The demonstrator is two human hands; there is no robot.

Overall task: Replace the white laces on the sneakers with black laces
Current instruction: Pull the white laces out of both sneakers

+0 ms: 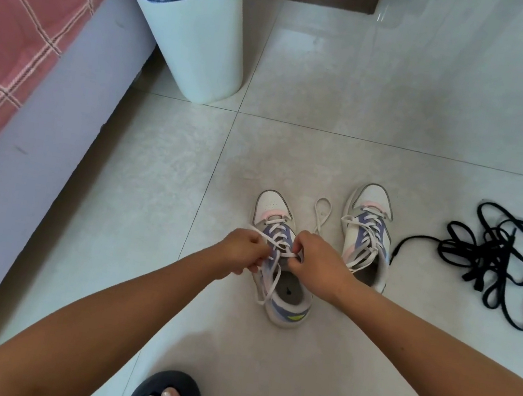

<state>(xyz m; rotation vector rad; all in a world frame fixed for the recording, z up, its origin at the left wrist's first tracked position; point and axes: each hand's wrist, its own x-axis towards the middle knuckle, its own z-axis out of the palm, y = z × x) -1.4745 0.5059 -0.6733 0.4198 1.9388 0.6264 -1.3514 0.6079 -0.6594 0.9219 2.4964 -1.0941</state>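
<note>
I see my left hand (242,249) and right hand (318,264) both pinching the white lace (271,269) over the near sneaker (281,259), black laces (496,262) heaped at three o'clock, a blue-lined bin (191,26) at eleven.

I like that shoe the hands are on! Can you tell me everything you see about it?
The left sneaker stands upright on the pale tiled floor, toe pointing away. It is mostly white, with a perforated toe cap, a pink band, a lilac tongue and side panel, and a yellow-green mark near the heel. Its inside looks grey. Its white lace is still threaded but loose, ends trailing. The left hand and right hand both pinch the lace near the top eyelets.
</note>
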